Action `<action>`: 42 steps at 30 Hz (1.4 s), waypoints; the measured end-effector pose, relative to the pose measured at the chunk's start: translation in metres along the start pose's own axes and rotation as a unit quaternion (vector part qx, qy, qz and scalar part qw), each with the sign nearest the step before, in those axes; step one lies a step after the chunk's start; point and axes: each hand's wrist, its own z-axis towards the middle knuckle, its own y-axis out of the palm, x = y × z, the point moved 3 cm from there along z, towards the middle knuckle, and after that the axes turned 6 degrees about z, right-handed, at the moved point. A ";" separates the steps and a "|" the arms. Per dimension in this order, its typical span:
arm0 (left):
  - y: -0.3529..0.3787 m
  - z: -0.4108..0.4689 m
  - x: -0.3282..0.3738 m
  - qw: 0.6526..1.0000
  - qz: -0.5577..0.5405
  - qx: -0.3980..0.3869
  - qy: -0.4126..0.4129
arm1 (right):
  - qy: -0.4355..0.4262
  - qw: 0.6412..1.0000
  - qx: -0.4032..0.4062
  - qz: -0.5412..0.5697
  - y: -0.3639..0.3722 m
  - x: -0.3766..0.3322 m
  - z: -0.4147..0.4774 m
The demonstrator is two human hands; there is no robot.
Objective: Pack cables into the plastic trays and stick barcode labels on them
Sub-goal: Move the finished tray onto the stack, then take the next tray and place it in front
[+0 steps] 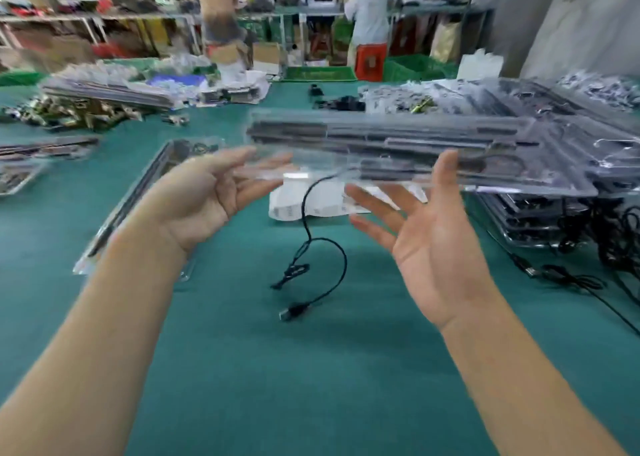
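Head: tray (398, 133) edge above green tabletop (277, 386)

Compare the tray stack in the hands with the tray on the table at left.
The held stack is raised off the green table, carried on the left hand and right hand; the left tray lies on it. The held stack has several layers; the left tray seems single. The held stack runs across the view; the left tray runs diagonally away. Both are clear plastic with dark cables inside.
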 end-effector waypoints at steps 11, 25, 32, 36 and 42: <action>0.001 -0.018 -0.120 0.918 0.360 -0.150 0.069 | -0.020 0.981 0.168 0.093 -0.027 0.023 -0.026; -0.055 -0.045 -0.087 0.838 0.458 -0.285 -0.080 | 0.044 0.980 0.195 0.000 -0.063 0.035 -0.027; -0.087 -0.052 -0.060 0.878 0.437 -0.195 -0.030 | 0.136 0.974 0.182 0.007 -0.074 0.069 -0.037; -0.084 -0.054 -0.061 0.893 0.412 -0.181 -0.018 | 0.193 0.965 0.177 0.031 -0.079 0.064 -0.032; -0.078 -0.054 -0.065 0.889 0.404 -0.205 -0.069 | 0.275 0.951 0.127 -0.064 -0.102 0.040 -0.048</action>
